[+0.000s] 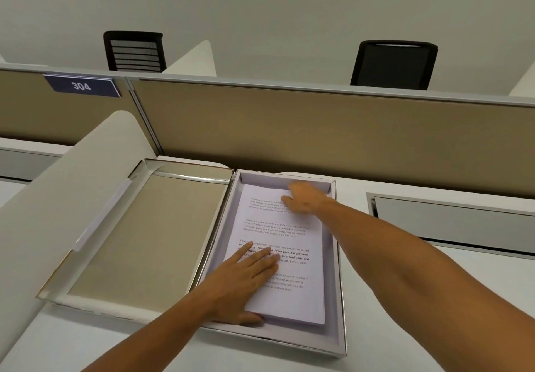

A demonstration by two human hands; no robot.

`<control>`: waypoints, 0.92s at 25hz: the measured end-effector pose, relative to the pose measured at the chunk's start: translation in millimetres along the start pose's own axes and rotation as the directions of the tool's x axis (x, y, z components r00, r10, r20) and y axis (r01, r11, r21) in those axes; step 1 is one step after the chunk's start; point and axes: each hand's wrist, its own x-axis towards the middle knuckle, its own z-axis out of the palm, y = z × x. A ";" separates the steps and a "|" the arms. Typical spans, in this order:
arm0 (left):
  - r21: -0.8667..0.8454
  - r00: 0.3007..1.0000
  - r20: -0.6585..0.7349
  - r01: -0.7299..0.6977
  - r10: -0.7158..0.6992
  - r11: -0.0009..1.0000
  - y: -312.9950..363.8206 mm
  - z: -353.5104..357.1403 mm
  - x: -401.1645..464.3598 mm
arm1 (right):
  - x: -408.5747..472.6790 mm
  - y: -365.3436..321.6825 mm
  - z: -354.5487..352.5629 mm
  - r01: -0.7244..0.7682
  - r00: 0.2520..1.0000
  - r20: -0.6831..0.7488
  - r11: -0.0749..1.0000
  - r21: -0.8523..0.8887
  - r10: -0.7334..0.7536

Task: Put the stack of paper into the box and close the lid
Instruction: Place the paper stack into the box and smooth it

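A stack of printed white paper (285, 235) lies inside a shallow white box (338, 299) on the desk. The box's lid (144, 235) is folded open flat to the left, its tan inner face up. My left hand (246, 279) rests flat with fingers spread on the near left part of the stack. At the far end of the stack my right hand (304, 197) presses on the top sheet, near the box's back wall; it is blurred. Neither hand grips anything.
A tan partition (318, 134) runs along the back of the desk, and a curved white divider (58, 197) stands at the left beside the lid. A recessed grey cable tray (451, 221) sits to the right. Two black chairs (393, 64) stand beyond the partition.
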 end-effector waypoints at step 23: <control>-0.099 0.997 0.044 0.060 -0.056 0.993 6.5 4.2 -3.2 | -10.7 2.2 12.3 0.011 0.999 -0.045 0.998 0.064 -0.008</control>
